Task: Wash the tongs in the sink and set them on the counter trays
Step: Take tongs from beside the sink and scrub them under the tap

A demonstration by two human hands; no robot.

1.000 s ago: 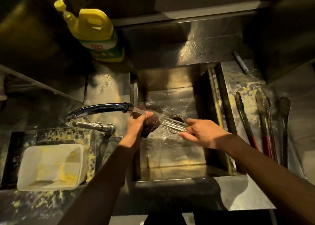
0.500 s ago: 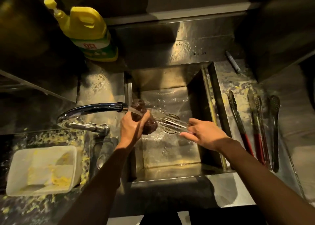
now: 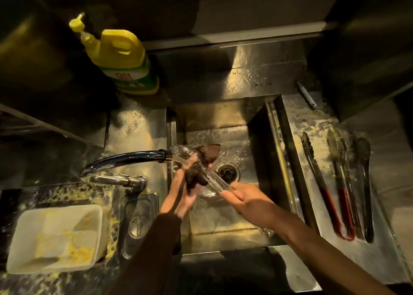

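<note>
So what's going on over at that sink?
A person is washing a pair of tongs over the steel sink. The right hand grips the tongs by one end, while the left hand rubs a dark scrubber along them, right by the tap. Several more tongs lie side by side on the tray to the right. A yellow soap bottle stands behind the sink, and a messy white tub sits on the left.
</note>
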